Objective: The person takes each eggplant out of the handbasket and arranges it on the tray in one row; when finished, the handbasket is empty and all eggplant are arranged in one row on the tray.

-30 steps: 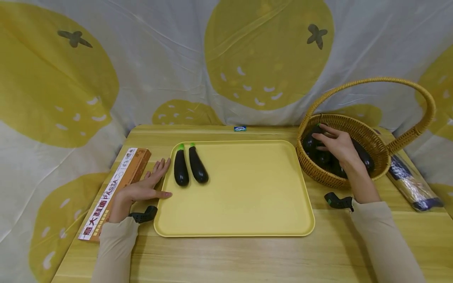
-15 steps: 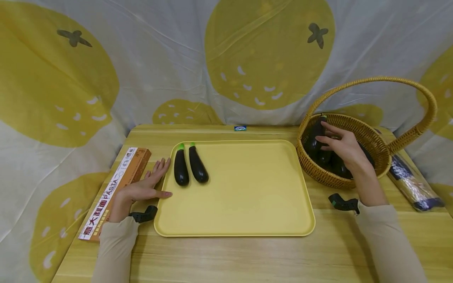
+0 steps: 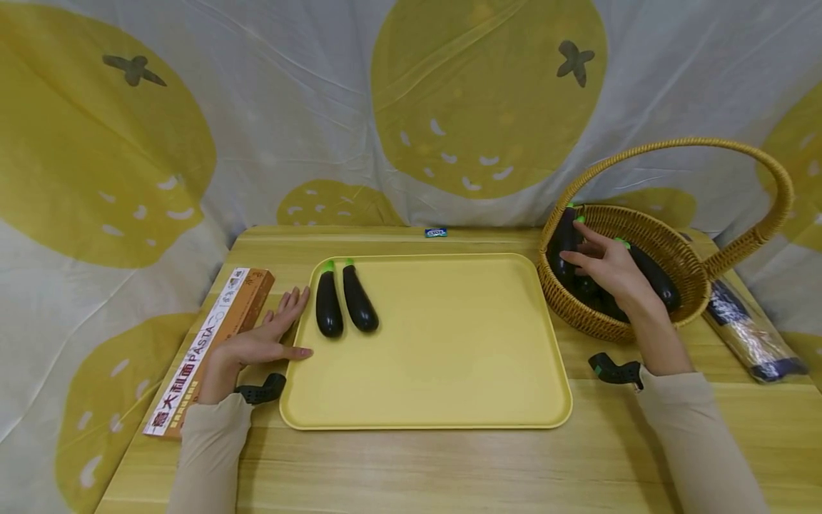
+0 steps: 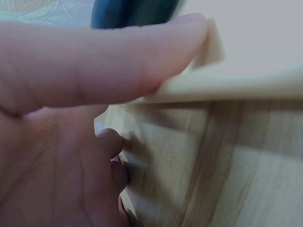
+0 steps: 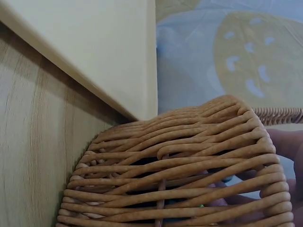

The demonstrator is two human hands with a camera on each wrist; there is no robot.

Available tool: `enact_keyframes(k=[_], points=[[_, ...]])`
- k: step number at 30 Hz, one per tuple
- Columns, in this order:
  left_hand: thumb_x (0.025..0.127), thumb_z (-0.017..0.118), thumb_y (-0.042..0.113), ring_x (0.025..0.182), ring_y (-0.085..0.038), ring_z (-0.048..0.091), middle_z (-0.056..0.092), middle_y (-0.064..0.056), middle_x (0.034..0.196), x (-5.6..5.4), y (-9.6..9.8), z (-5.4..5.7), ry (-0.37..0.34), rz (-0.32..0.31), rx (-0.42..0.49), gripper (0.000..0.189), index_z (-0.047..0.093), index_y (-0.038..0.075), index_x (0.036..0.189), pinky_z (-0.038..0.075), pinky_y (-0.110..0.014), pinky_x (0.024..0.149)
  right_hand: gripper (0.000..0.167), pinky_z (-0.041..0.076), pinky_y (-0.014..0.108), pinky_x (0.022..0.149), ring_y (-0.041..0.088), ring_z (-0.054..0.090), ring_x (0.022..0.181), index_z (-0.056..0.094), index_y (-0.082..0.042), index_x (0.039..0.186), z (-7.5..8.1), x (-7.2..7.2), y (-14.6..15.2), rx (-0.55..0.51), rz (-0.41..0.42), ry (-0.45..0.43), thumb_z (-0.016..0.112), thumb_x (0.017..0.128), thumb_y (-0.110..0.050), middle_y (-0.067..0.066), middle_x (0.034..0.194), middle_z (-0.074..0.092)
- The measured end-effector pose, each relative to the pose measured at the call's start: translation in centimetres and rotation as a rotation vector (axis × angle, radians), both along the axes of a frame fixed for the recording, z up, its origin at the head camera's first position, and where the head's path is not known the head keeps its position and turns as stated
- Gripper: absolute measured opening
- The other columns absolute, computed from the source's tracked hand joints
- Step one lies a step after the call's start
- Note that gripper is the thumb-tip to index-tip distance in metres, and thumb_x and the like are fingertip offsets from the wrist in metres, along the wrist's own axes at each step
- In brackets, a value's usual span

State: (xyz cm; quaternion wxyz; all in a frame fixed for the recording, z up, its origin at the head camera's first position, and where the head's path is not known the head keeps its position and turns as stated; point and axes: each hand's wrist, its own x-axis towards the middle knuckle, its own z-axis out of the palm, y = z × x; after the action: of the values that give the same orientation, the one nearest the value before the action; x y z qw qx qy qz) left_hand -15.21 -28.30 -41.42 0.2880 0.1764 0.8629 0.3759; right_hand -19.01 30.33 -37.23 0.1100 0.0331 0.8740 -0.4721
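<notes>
Two dark eggplants with green stems, the left eggplant and the right eggplant, lie side by side on a yellow tray. My left hand rests at the tray's left edge, fingers spread, its thumb over the rim in the left wrist view. Inside a wicker basket at the right, my right hand holds another eggplant between thumb and fingers, near the basket's left wall. More eggplants, such as one dark eggplant, lie around and under that hand. In the right wrist view the basket's weave hides most of it.
A pasta box lies left of the tray, beside my left forearm. The basket's tall handle arches over its opening. A clear plastic package lies right of the basket. A small blue packet sits at the table's back edge.
My right hand has shifted slightly within the basket, and the eggplant at its fingers now stands more upright against the left wall. The left hand and the tray have not moved.
</notes>
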Motion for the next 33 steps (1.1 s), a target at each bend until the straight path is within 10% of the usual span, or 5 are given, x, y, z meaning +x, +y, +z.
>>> enact_keyframes(k=[5,12,21,28,33], points=[[0.095,0.074,0.025,0.153,-0.043,-0.034,-0.032,-0.022,0.167,0.0,-0.1,0.0,0.004,-0.001,-0.005,0.115,-0.016,0.011,0.165,-0.022,-0.072,0.118,0.077,0.047,0.056,0.109,0.041,0.054,0.131,0.004,-0.028,0.167,0.3,0.3,0.1,0.009,0.025,-0.008,0.05,0.108,-0.044,0.029,0.162,0.033],[0.097,0.072,0.027,0.153,-0.042,-0.035,-0.034,-0.02,0.167,0.1,-0.2,0.0,0.003,0.001,-0.008,0.113,-0.016,0.011,0.165,-0.023,-0.072,0.118,0.073,0.049,0.052,0.106,0.045,0.051,0.135,0.001,-0.028,0.167,0.7,1.0,0.8,0.048,0.098,0.009,0.044,0.11,-0.045,0.018,0.174,0.01],[0.095,0.075,0.026,0.152,-0.044,-0.034,-0.033,-0.022,0.167,0.0,-0.1,0.1,0.007,-0.004,-0.006,0.115,-0.016,0.011,0.165,-0.022,-0.072,0.117,0.073,0.056,0.023,0.084,-0.007,0.059,0.095,0.02,-0.033,0.165,1.4,2.4,1.9,0.053,-0.013,0.044,0.056,0.104,-0.051,0.022,0.161,0.039],[0.095,0.075,0.026,0.152,-0.044,-0.034,-0.033,-0.022,0.167,-0.1,-0.1,0.0,0.003,-0.005,-0.007,0.116,-0.016,0.012,0.165,-0.022,-0.072,0.118,0.068,0.048,0.027,0.075,0.01,0.055,0.089,0.034,-0.032,0.162,2.7,5.0,3.1,0.093,-0.004,0.043,0.06,0.102,-0.05,-0.012,0.139,0.053],[0.095,0.075,0.026,0.153,-0.044,-0.034,-0.033,-0.021,0.167,0.0,-0.2,0.0,0.005,-0.003,-0.005,0.116,-0.016,0.013,0.165,-0.022,-0.072,0.117,0.064,0.049,0.026,0.079,-0.012,0.049,0.099,0.036,-0.033,0.162,3.8,7.4,3.9,0.145,0.066,-0.009,0.06,0.104,-0.047,-0.018,0.14,0.049]])
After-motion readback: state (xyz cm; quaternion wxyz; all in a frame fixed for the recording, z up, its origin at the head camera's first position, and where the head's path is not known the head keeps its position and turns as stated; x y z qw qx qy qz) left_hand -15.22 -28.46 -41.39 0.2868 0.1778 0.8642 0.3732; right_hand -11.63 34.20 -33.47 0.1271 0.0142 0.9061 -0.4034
